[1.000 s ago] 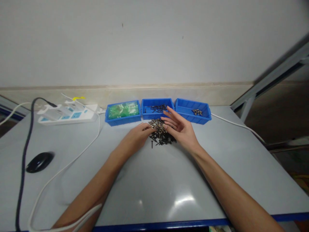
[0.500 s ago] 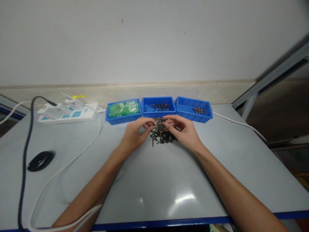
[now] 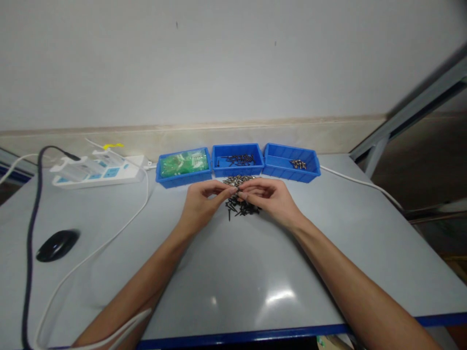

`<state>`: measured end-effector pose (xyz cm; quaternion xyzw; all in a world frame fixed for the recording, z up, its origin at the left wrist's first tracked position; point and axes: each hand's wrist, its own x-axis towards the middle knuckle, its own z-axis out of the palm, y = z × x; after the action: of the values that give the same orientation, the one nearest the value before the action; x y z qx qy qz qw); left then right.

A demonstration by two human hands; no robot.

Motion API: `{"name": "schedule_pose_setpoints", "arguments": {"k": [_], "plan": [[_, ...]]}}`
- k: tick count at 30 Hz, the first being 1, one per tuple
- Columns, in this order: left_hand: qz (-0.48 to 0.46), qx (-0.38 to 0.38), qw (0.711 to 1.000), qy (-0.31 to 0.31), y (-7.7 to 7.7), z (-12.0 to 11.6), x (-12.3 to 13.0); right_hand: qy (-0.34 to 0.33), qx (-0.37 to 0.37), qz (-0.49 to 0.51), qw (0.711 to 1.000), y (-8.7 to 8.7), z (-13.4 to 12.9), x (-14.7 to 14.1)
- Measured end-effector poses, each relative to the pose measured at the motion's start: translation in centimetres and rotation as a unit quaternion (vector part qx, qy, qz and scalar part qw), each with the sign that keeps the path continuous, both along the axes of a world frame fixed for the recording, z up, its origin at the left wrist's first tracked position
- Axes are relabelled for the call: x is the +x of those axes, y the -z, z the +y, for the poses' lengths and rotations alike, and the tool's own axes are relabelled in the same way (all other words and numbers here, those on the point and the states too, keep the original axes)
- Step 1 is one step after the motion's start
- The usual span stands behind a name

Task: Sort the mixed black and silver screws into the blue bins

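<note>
A heap of mixed screws [image 3: 243, 208], dark long ones and shinier short ones, lies on the table under my fingers. My left hand [image 3: 202, 200] reaches in from the left, thumb and forefinger pinched together over the heap. From the other side comes my right hand [image 3: 274, 198], its fingers curled and its thumb and forefinger closed. The fingertips of both hands nearly meet, and the small thing between them is too tiny to make out. Behind the heap, dark screws lie in the middle blue bin [image 3: 238, 171]. The right blue bin [image 3: 277, 172] has a few short bronze-coloured screws.
A left blue bin [image 3: 184, 181] contains a green-and-clear plastic packet [image 3: 182, 164]. Further left are a white power strip [image 3: 98, 176] with plugs, a black mouse [image 3: 57, 245] and cables, one white cable [image 3: 91, 255] crossing near my left forearm. A wall rises behind the bins.
My hands have drawn closer together over the heap, and their fingertips now almost touch. The whole view has shifted slightly. The bins' contents look the same.
</note>
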<state>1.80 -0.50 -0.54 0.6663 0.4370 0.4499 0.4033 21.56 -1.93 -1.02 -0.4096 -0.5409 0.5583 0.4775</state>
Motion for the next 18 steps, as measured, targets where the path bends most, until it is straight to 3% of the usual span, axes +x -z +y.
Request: {"name": "schedule_pose_setpoints", "arguments": {"k": [3, 7, 10, 18], "plan": [[0.090, 0.042, 0.995, 0.022, -0.2, 0.2, -0.5, 0.010, -0.004, -0.016, 1.000, 0.0, 0.1, 0.4], [0.239, 0.150, 0.953, 0.113, 0.2, 0.9, -1.8, 0.073, 0.007, -0.022, 0.997, 0.4, 0.6, 0.3], [0.275, 0.181, 0.931, 0.160, 0.8, 1.3, -2.4, 0.092, 0.046, 0.024, 0.994, 0.9, 1.0, -0.2], [0.304, 0.164, 0.927, 0.149, 1.4, 1.4, -2.0, 0.063, 0.108, 0.014, 0.992, 1.1, 0.9, -0.2]]}}
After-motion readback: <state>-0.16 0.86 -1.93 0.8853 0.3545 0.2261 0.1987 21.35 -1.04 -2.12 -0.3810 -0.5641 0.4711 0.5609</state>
